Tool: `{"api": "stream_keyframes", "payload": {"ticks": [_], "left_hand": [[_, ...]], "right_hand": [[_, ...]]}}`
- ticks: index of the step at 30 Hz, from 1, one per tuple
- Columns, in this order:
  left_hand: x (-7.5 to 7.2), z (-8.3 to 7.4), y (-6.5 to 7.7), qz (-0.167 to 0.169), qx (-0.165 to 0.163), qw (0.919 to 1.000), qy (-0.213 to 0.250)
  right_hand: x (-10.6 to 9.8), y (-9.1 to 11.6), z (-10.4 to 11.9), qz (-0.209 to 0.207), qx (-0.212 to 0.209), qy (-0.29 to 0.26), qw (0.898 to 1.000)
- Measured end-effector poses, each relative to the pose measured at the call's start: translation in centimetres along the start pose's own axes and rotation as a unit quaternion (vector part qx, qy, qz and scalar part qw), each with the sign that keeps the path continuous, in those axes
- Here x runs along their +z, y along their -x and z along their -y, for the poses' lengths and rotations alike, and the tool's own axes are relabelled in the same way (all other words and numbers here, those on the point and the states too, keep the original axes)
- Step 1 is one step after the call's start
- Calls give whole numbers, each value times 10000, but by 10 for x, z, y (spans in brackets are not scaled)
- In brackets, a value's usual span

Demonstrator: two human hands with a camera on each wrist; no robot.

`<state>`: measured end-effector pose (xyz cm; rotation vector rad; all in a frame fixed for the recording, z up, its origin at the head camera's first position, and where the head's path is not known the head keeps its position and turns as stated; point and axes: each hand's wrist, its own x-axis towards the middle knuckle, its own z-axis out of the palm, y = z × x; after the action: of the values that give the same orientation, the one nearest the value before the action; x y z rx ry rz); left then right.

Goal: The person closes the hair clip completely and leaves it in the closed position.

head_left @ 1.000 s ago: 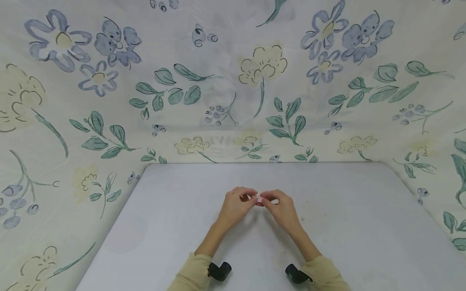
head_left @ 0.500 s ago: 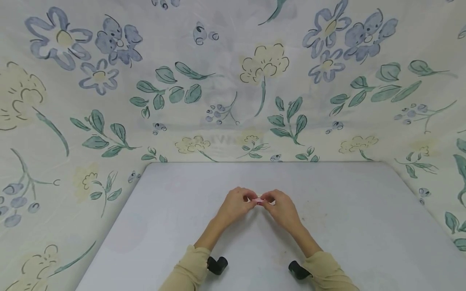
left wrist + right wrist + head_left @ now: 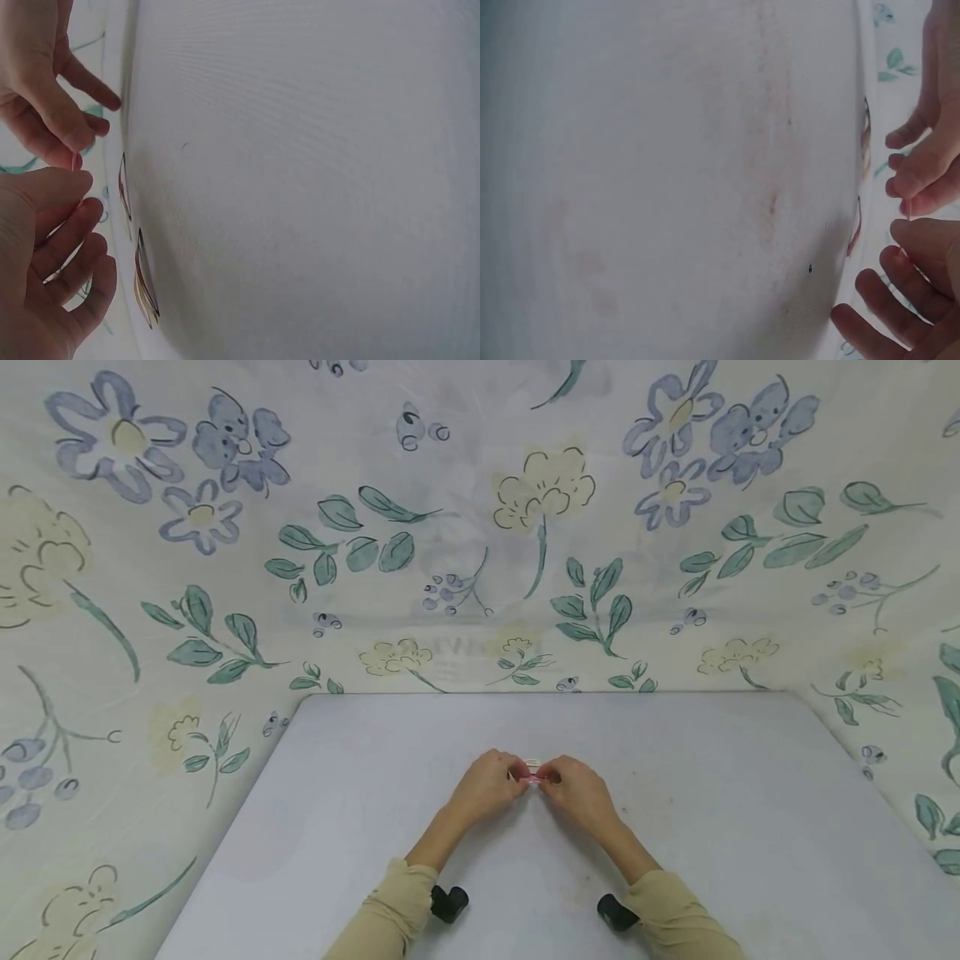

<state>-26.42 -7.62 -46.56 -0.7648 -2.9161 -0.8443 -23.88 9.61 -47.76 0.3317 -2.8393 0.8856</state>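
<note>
My left hand (image 3: 489,783) and right hand (image 3: 577,789) meet near the middle of the white table, held a little above it. Between their thumbs and forefingers they pinch opposite ends of a small, thin pink piece (image 3: 533,779); its exact kind is unclear. Seen from the left wrist, only its narrow pink edge (image 3: 73,160) shows between the fingertips. The right wrist view likewise gives a thin pink line (image 3: 908,208). Just beyond the fingers lies a small pale thing with fine lines (image 3: 532,763). The left wrist view shows thin, dark-edged loop-like items (image 3: 145,289) on the table.
The white table (image 3: 360,827) reaches back to a floral-patterned cloth (image 3: 465,527), which also hangs along both sides. Black wrist cameras are strapped at the left cuff (image 3: 450,904) and right cuff (image 3: 617,912). Small marks (image 3: 772,202) dot the tabletop.
Both hands have lowered slightly toward me. The pink piece has turned from a broader pale and red face to a narrow strip, and the pale thing behind it shows more.
</note>
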Motion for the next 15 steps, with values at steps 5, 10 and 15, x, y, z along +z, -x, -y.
{"api": "stream_keyframes", "payload": {"ticks": [5, 10, 15], "left_hand": [[5, 2, 0, -63, 66, 9997, -244], [7, 1, 1, -28, 49, 9993, -383], [8, 1, 2, 89, -1, 9988, -475]], "right_hand": [[0, -2, 0, 176, -106, 300, 9993], [3, -3, 0, 381, -213, 494, 9978], [6, -5, -1, 499, -310, 663, 9961]]}}
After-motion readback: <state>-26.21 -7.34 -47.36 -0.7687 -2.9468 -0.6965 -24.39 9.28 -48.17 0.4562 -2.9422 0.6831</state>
